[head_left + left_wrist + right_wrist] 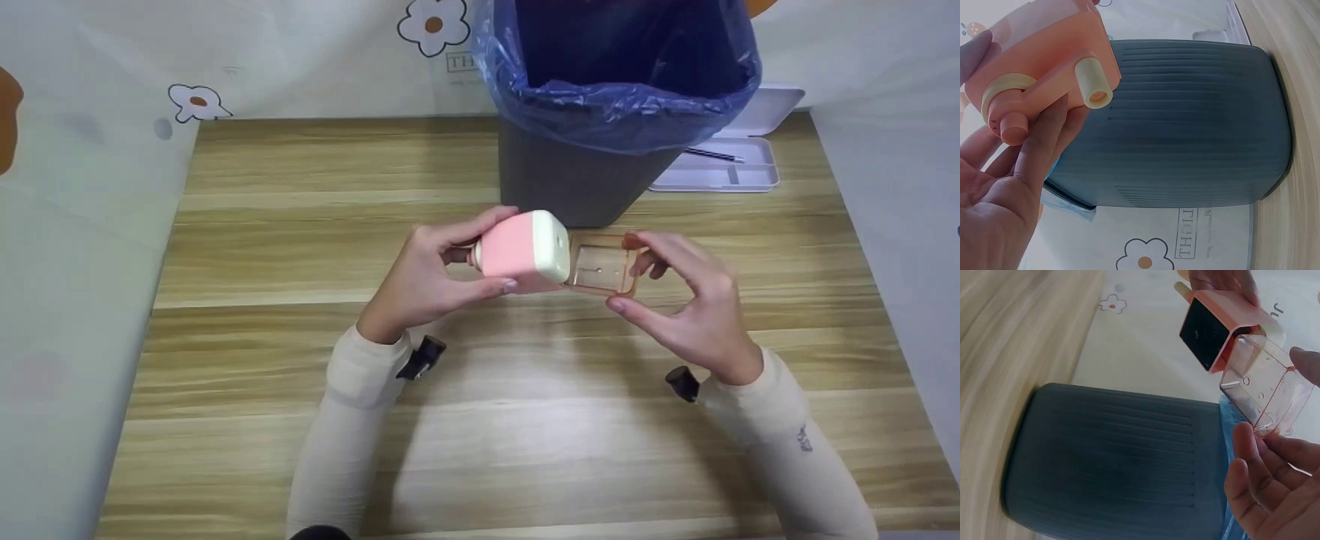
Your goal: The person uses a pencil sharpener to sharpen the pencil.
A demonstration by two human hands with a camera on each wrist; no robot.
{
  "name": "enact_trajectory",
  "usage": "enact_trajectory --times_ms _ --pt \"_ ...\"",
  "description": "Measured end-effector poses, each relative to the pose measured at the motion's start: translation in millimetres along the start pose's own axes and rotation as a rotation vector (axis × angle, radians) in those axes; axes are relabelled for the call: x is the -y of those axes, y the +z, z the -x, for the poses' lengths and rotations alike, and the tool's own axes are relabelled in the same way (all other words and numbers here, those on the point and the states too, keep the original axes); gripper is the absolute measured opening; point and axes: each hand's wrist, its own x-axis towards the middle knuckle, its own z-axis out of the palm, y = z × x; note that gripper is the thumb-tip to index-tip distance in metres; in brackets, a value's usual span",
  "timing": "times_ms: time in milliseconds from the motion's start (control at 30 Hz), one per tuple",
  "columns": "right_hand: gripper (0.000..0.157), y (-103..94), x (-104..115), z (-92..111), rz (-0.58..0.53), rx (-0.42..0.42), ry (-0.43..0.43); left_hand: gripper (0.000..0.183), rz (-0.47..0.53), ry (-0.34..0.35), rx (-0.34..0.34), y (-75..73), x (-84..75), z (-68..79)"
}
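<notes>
My left hand [424,274] grips a pink and cream crank pencil sharpener [514,253], tipped on its side above the table. Its pink crank with a cream knob [1094,84] faces the camera in the left wrist view. In the right wrist view the black base [1203,333] shows, next to a dark opening in the body. My right hand [701,304] pinches a clear, orange-tinted shavings drawer [600,268] between thumb and fingers. The drawer is outside the body, its near end right at the opening. Small specks dot its clear walls.
A dark grey trash bin [570,176] lined with a blue plastic bag [622,112] stands just beyond my hands. Behind it on the right lies an open white pencil case [757,174] with a dark pencil [714,155] inside. Flower-printed sheeting [315,60] borders the wooden table [247,375].
</notes>
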Motion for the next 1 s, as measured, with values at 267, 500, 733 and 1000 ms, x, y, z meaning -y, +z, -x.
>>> enact_trajectory --times_ms 267,500,733,1000 --pt "0.052 3.1 -2 3 -0.021 0.045 0.008 0.058 0.008 -0.037 0.059 3.0 -19.2 -2.1" --pt "0.055 7.6 -3 3 -0.009 0.113 -0.002 0.063 0.037 -0.028 0.095 9.5 4.6 -1.6" --pt "0.060 14.9 -30 16 0.028 0.225 0.070 0.062 -0.064 -0.009 0.142 13.6 15.6 -2.5" --pt "0.057 30.4 -63 31 0.158 0.408 0.181 0.066 -0.274 -0.059 0.250 28.3 29.3 -5.1"
